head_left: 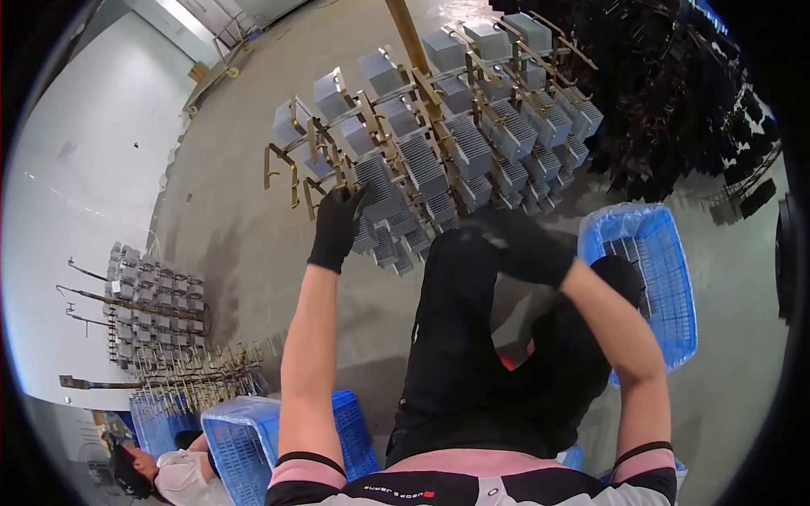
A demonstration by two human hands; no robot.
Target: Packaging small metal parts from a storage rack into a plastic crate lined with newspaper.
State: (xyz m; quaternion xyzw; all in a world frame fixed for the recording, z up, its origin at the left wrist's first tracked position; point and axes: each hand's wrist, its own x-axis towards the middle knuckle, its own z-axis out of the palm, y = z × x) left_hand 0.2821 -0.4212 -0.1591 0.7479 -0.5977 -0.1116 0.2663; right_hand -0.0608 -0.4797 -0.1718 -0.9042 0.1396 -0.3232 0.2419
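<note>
A rack (426,88) with brass-coloured hooks carries several grey finned metal heat sinks (422,160) in rows before me. My left hand (337,223), in a black glove, has its fingers closed at the left edge of one heat sink (376,187), beside the hooks on the rack's left side. In a matching glove, my right hand (531,246) is over my knees, just below the rack's lower heat sinks. Motion blurs its fingers, so whether anything is in them does not show.
Right of my knee stands a blue plastic-lined basket (682,287) with finned pieces inside. More blue baskets (245,438) are at lower left, near a person (173,472). Another loaded rack (156,304) stands left. Dark hanging parts (666,101) crowd the upper right.
</note>
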